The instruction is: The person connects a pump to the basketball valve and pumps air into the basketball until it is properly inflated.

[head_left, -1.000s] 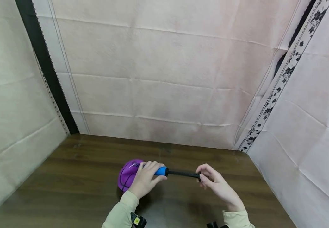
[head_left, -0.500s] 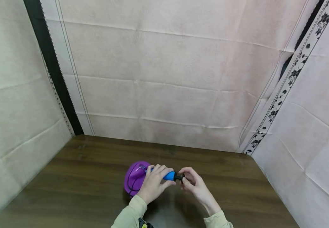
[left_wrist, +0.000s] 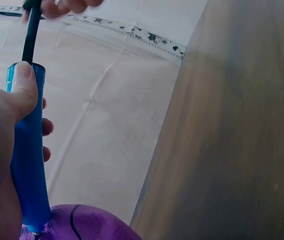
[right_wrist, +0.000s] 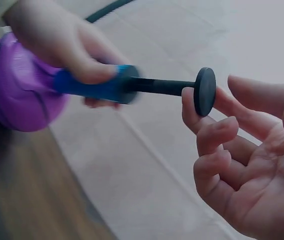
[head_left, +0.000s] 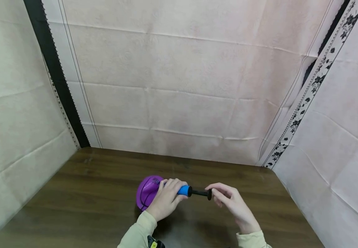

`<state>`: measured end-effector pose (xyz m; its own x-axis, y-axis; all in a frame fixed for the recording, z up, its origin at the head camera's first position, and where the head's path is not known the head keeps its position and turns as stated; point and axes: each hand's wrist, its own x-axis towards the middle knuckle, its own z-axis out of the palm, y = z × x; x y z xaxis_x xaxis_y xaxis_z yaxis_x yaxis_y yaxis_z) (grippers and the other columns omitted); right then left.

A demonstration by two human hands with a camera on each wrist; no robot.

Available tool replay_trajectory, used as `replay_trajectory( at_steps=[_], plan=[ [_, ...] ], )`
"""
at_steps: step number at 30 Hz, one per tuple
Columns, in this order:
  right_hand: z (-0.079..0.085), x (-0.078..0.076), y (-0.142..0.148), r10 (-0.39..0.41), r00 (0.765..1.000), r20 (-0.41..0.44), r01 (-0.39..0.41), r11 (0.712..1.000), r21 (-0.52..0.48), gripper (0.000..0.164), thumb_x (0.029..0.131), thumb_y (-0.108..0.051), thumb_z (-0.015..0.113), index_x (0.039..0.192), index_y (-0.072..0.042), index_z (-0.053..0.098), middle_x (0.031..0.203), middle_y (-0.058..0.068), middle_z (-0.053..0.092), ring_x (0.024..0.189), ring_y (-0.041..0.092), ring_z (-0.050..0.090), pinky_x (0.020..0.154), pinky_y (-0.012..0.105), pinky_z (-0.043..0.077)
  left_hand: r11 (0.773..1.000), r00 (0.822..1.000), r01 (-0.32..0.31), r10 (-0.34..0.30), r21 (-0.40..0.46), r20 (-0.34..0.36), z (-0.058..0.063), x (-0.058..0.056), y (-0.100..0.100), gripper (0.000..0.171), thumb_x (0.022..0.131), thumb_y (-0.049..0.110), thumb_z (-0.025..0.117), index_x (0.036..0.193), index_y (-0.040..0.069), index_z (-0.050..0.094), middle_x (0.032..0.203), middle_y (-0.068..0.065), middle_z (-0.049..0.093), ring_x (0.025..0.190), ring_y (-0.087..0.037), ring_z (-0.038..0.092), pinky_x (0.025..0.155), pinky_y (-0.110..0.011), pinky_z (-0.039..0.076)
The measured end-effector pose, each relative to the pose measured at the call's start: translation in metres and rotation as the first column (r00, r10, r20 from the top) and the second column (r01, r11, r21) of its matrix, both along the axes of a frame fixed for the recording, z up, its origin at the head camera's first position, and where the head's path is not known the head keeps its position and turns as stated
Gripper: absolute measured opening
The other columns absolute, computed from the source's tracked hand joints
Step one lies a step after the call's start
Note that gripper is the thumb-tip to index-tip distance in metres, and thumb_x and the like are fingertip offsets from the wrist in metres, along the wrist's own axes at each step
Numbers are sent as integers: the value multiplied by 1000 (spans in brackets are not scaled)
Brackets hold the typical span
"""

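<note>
No legible text or numbers.

The black plunger rod (head_left: 199, 193), almost wholly inside the blue hand pump (head_left: 184, 190) half a second ago, now stands partly out, shorter than at first; the right hand (head_left: 232, 204) is back nearer the right edge of the tabletop (head_left: 282, 210).

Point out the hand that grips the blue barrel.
The left hand, wrapped round the blue barrel; the right hand instead has fingers at the black disc.
</note>
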<state>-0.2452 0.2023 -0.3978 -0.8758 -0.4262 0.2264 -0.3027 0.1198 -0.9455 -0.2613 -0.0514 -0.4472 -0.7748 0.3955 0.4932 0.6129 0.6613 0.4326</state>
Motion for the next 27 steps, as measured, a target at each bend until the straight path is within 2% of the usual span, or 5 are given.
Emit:
replay_trajectory(
  at_steps=[6,10,19,24,27],
  plan=[
    [13,10,24,-12,994,-110,4,997,-76,22,95,0,55,112,-8,66,87,-14,68,69,-2,53,57,25,42,999,1000,-27,27,25,1,1,-1,-9,33,95,39,55,124,22,54,129,-5,51,124,-29,44,105,-59,28],
    [15,12,28,-13,989,-147,7,999,-37,24,93,1,58,111,-13,65,88,-16,68,72,-3,55,58,26,44,1000,999,-21,21,0,-27,2,-1,-12,34,95,41,55,124,23,55,120,-1,56,116,-24,48,101,-59,30],
    [2,0,12,111,993,-32,-115,980,-162,29,100,-2,46,104,-25,64,77,-14,62,60,-1,47,49,27,29,998,999,-38,37,-55,-16,7,1,-11,35,96,43,52,126,24,56,109,6,60,106,-16,51,98,-52,33],
    [-12,-8,-12,136,989,64,-127,984,-129,15,102,-12,47,109,-13,59,76,-9,59,59,3,47,51,24,32,995,996,-70,65,-68,-67,3,4,-1,36,96,44,52,125,24,56,107,5,60,104,-16,50,95,-49,33],
    [-17,-9,-24,105,987,124,-96,992,-77,23,102,-19,49,115,-2,55,78,-8,60,60,4,48,54,20,35,994,992,-74,65,-79,-106,2,5,5,36,95,44,53,125,24,56,106,5,59,103,-16,50,92,-47,33]
  ],
)
